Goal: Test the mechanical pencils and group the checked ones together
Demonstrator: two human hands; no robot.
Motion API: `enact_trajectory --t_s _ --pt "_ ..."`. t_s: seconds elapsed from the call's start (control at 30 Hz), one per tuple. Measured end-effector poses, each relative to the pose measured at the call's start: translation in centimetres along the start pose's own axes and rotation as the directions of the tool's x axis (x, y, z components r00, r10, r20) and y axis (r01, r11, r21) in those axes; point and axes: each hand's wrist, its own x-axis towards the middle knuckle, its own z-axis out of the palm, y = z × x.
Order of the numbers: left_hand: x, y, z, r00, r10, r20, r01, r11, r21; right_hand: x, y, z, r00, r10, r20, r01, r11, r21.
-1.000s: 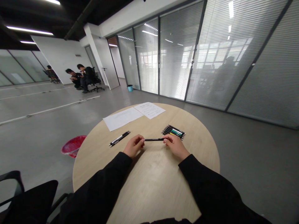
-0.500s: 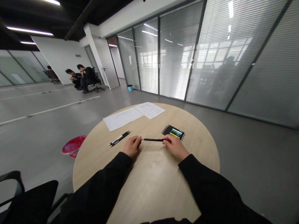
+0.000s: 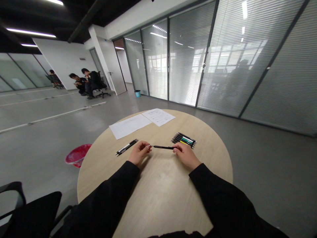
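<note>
left hand [image 3: 140, 153] and right hand [image 3: 187, 156] were both over the round wooden table [image 3: 158, 205], held in loose, half-closed shapes, with a black pen [image 3: 162, 147] lying sideways between them. the left fingertips [image 3: 148, 146] pinched the pen's thin tip end and the right fingertips [image 3: 174, 149] closed on its other end. the pen was near the middle of the table, and i could not tell if it touched the top. black sleeves [image 3: 104, 201] covered both arms up to the wrists.

just left of the left hand lay a second pen [image 3: 126, 147], tilted on the table. just beyond the right hand was a tight row of about 8 pens [image 3: 183, 139], some with yellow or green on them. 2 sheets of paper [image 3: 130, 126] [image 3: 158, 117] lay side by side near the far edge. a red basket [image 3: 78, 155] stood on the floor by the table. 2 people [image 3: 88, 82] sat well away in office chairs, their hands apart from this work.
</note>
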Motion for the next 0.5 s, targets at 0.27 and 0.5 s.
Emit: enact_trajectory --t_s 0.27,0.5 --pt "-0.17 0.14 0.09 0.998 -0.061 0.008 0.062 0.994 -0.093 -0.01 -0.04 0.11 1.000 0.002 -0.008 -0.002 1.000 0.008" --pt "-0.23 0.34 0.12 0.997 -0.072 -0.010 0.071 0.995 -0.075 -0.01 0.19 0.21 1.000 -0.007 -0.014 0.008 1.000 0.004"
